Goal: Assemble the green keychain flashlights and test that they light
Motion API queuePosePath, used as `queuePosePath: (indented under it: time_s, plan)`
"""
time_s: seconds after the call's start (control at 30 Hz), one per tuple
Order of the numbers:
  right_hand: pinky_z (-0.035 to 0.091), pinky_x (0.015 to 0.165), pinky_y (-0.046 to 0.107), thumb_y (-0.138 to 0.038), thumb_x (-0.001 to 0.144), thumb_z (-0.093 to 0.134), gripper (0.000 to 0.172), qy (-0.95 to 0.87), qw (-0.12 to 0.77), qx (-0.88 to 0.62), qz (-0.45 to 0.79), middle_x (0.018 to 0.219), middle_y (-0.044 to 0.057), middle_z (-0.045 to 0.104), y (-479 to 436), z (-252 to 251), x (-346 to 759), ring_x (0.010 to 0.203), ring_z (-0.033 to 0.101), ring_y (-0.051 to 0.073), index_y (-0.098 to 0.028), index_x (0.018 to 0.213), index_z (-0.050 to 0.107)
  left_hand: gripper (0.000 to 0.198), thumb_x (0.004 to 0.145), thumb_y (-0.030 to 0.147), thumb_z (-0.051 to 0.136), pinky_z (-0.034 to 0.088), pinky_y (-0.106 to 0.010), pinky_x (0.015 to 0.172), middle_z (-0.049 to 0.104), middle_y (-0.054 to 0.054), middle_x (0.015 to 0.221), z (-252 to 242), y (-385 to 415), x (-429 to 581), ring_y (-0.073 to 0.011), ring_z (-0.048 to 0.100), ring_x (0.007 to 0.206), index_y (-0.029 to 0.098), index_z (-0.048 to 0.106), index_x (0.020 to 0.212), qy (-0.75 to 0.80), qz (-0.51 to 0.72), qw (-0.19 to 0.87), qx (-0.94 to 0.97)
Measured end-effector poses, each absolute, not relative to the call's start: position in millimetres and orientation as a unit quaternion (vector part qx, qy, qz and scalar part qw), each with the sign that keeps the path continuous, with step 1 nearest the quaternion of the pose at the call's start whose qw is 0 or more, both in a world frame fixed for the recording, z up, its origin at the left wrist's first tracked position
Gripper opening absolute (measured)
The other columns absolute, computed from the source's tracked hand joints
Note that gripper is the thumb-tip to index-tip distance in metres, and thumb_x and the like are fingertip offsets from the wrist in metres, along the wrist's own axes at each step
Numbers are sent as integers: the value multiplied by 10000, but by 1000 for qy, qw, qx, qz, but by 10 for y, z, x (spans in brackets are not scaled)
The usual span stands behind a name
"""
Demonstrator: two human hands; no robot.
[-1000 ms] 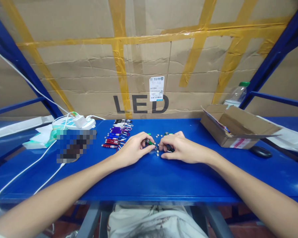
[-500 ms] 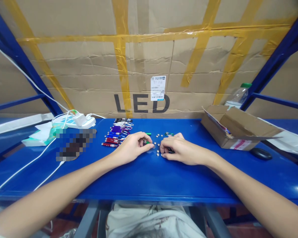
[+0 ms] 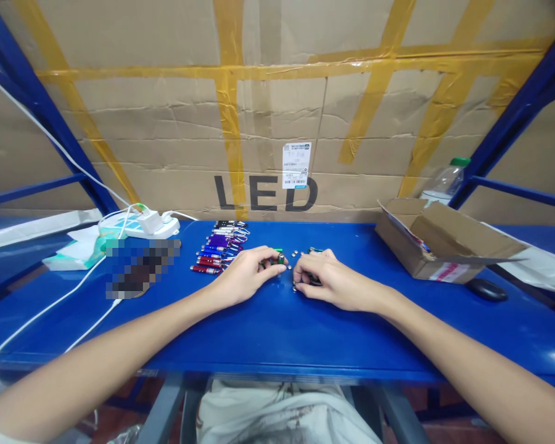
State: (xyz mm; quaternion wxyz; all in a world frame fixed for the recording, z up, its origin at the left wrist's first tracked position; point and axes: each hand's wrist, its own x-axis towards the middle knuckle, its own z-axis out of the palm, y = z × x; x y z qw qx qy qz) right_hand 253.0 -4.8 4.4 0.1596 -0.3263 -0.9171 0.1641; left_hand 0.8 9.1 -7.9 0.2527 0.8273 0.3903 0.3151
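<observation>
My left hand (image 3: 247, 271) is closed around a small green flashlight tube (image 3: 281, 258), mostly hidden by the fingers; its end points to the right. My right hand (image 3: 324, 276) is curled low over the table, thumb and forefinger pinched at a silver button cell (image 3: 295, 287). Between the hands lie a few more button cells (image 3: 295, 253), some covered by my right fingers. Behind the right hand shows a green piece with a clip (image 3: 314, 250). Left of my left hand, several mini flashlights (image 3: 210, 261) with carabiner clips lie in a row, red, blue, purple, silver and black.
On the right stand an open cardboard box (image 3: 444, 246), a black mouse (image 3: 487, 289) and a bottle with a green cap (image 3: 448, 179). A white power strip (image 3: 164, 230), cables and a tissue pack (image 3: 74, 256) lie left. A large taped carton (image 3: 166, 142) rises behind the blue table (image 3: 259, 333).
My right hand has shifted slightly left, its fingertips closing on a button cell. In my left hand the green tube has been turned so its end shows more upright.
</observation>
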Motion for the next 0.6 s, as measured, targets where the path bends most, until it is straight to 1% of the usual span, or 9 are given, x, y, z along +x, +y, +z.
queuePosePath:
  time_s: [0.1, 0.27, 0.37, 0.43, 0.5, 0.53, 0.6]
  plan:
    - [321, 951, 406, -224, 1035, 589, 46, -921, 159, -314, 168, 996, 37, 707, -53, 14, 2516, 938, 606, 225, -216, 992, 605, 254, 993, 426, 670, 463, -282, 703, 701, -11, 879, -102, 103, 7, -168, 600, 749, 190, 752, 1036, 394, 319, 259, 822]
    - [327, 958, 414, -227, 1021, 608, 12, -922, 147, -314, 172, 992, 31, 700, -53, 4, 2516, 928, 605, 221, -218, 1013, 611, 269, 983, 446, 673, 457, -286, 693, 706, -11, 868, -115, 115, 4, -175, 607, 748, 188, 743, 1013, 399, 320, 260, 819]
    - [333, 954, 411, -261, 1036, 603, 51, -920, 160, -320, 159, 1050, 45, 713, -40, 28, 2541, 981, 616, 233, -223, 1062, 623, 273, 986, 453, 666, 461, -289, 689, 716, -11, 865, -108, 113, 4, -176, 613, 739, 191, 740, 1010, 403, 318, 261, 818]
    - [336, 948, 412, -271, 1057, 578, 125, -921, 166, -323, 142, 1129, 71, 713, -25, 38, 2565, 1050, 615, 253, -231, 1159, 640, 276, 992, 455, 656, 472, -294, 705, 735, -18, 879, -103, 111, 4, -184, 633, 757, 192, 739, 1003, 401, 318, 261, 818]
    - [337, 937, 417, -285, 1078, 556, 197, -926, 153, -322, 125, 1201, 95, 700, -7, 35, 2587, 1113, 604, 279, -249, 1244, 655, 284, 998, 458, 650, 483, -303, 729, 752, -30, 912, -98, 111, 3, -197, 657, 794, 191, 746, 1010, 399, 322, 260, 818]
    - [334, 933, 420, -299, 1085, 552, 211, -929, 143, -319, 120, 1224, 102, 696, 2, 30, 2595, 1130, 599, 289, -257, 1258, 666, 288, 1000, 459, 648, 487, -307, 739, 757, -35, 926, -95, 111, 3, -203, 667, 811, 190, 752, 1016, 399, 325, 259, 818]
    - [325, 936, 428, -322, 1100, 541, 200, -933, 128, -315, 117, 1236, 104, 702, 14, 19, 2605, 1137, 597, 298, -259, 1221, 688, 289, 1001, 455, 649, 497, -314, 759, 762, -42, 944, -88, 111, 0, -212, 681, 834, 189, 759, 1023, 399, 330, 261, 815]
